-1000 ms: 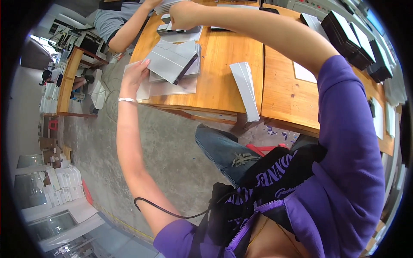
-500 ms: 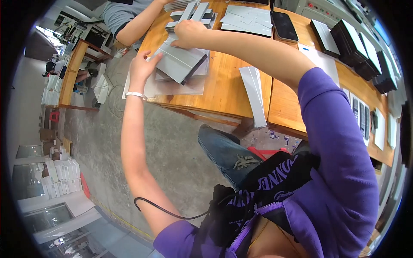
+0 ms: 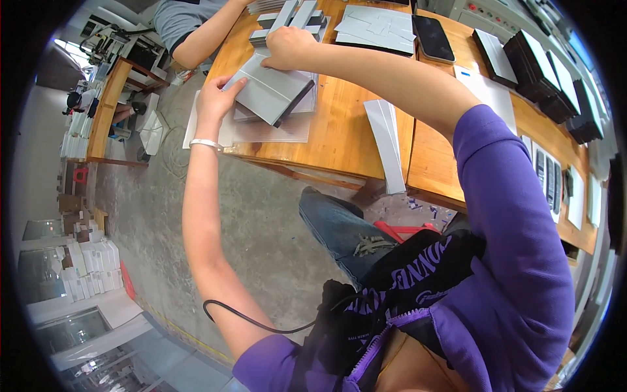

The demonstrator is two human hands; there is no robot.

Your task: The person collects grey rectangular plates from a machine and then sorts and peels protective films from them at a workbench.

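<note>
A flat grey folded board (image 3: pixel 269 90) with a crease across it and a dark edge lies tilted on other sheets near the table's left corner. My left hand (image 3: pixel 217 101) grips its left edge, thumb on top and the other fingers partly hidden behind it. At the far edge of the board, my right hand (image 3: pixel 290 47) is curled with its fingers bent down; the fingertips are mostly hidden. Just beyond that hand stands a stack of grey strips (image 3: pixel 294 18) laid crosswise. A translucent ribbed sheet (image 3: pixel 281 132) sticks out beneath the board.
Flat grey sheets (image 3: pixel 373 29) and a black phone (image 3: pixel 433 39) lie to the right on the wooden table (image 3: pixel 339 134). White strips (image 3: pixel 385 145) overhang its front edge. Dark stacks with pale tops (image 3: pixel 530 65) stand at far right. Another person's arm (image 3: pixel 208 40) rests at the far left.
My left hand's fingers have closed onto the board's left edge, where they were spread before. My right hand has barely moved.
</note>
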